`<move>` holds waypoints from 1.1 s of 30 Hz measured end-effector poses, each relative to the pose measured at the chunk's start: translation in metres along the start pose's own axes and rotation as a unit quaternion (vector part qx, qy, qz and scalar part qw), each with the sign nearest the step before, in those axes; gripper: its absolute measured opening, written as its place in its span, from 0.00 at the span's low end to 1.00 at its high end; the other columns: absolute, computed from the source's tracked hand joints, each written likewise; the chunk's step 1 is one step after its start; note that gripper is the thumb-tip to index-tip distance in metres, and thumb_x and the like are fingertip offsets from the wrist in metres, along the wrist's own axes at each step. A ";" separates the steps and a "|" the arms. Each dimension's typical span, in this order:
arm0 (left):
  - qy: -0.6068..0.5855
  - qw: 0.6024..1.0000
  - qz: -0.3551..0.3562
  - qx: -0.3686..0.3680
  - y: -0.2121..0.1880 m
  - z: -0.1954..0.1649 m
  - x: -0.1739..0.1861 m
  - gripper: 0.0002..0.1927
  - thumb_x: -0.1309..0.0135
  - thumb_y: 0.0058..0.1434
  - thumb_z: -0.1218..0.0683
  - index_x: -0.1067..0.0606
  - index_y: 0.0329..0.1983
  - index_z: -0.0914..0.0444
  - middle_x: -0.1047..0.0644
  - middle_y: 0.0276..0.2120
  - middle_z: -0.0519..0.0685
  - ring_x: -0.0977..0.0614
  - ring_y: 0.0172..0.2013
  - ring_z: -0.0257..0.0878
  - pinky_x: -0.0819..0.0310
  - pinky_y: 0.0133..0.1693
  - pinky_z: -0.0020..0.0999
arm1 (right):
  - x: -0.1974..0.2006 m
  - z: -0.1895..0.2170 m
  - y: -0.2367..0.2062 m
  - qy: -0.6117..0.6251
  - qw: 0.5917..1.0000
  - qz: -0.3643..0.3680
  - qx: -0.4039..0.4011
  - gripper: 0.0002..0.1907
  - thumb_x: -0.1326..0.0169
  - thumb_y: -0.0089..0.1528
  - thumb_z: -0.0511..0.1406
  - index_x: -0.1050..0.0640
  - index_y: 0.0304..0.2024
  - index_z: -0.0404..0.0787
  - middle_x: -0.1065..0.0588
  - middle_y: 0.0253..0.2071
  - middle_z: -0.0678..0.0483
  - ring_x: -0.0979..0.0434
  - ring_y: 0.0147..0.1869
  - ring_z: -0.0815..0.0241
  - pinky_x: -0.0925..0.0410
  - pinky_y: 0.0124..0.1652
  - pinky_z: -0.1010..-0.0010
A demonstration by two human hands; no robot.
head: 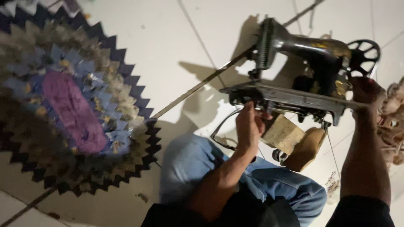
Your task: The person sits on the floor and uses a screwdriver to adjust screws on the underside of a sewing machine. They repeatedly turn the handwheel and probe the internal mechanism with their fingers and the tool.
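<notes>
A black sewing machine (303, 63) with worn gold markings is lifted off the white tiled floor and tilted. My left hand (249, 124) grips the underside of its flat metal base (290, 96) near the needle end. At the handwheel end my right hand (365, 90) holds the base just below the spoked wheel (364, 52). A tan block (284, 133) and a brown wooden piece (306, 149) hang beneath the base. My knee in blue jeans (193, 162) is bent below the machine.
A round patchwork mat (71, 105) with a purple centre and a zigzag dark edge lies on the floor at the left. A pale frilly cloth bundle (393, 122) sits at the right edge. A thin cord (332, 157) dangles under the machine.
</notes>
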State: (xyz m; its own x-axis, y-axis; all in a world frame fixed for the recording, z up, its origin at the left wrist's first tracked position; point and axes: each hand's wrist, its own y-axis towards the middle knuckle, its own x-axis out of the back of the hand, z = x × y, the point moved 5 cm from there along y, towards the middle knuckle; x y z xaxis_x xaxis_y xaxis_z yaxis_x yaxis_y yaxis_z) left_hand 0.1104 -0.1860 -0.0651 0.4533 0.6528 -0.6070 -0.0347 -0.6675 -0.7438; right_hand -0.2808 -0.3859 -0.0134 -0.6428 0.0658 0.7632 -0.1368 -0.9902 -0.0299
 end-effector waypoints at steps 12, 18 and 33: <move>0.106 0.991 0.001 -0.079 -0.004 -0.016 0.008 0.29 0.54 0.68 0.34 0.27 0.32 0.65 0.21 0.28 0.52 0.34 0.15 0.30 0.48 0.16 0.26 | 0.007 0.013 -0.008 -0.073 0.996 0.018 0.053 0.10 0.37 0.70 0.33 0.18 0.42 0.29 0.20 0.36 0.50 0.20 0.37 0.67 0.28 0.36 0.75; 0.121 0.987 0.005 -0.101 -0.004 -0.024 0.005 0.32 0.55 0.68 0.32 0.28 0.36 0.67 0.20 0.29 0.52 0.34 0.15 0.30 0.47 0.16 0.27 | 0.006 0.009 -0.006 -0.080 0.996 0.027 0.037 0.08 0.38 0.73 0.33 0.18 0.46 0.32 0.21 0.34 0.52 0.20 0.34 0.69 0.28 0.31 0.77; 0.043 0.996 0.011 -0.072 -0.003 -0.027 0.002 0.25 0.56 0.70 0.37 0.26 0.46 0.63 0.22 0.25 0.52 0.36 0.14 0.28 0.51 0.16 0.24 | 0.004 0.021 -0.011 -0.037 0.996 0.044 0.064 0.08 0.39 0.76 0.31 0.17 0.46 0.29 0.20 0.36 0.50 0.21 0.35 0.70 0.27 0.36 0.79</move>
State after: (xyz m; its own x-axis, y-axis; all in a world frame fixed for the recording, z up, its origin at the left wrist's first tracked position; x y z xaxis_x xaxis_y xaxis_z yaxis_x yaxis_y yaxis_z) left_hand 0.1356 -0.1922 -0.0564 0.5289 0.6078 -0.5924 0.0790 -0.7302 -0.6787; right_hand -0.2661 -0.3768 0.0035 -0.5900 -0.0264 0.8070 0.0175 -0.9996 -0.0200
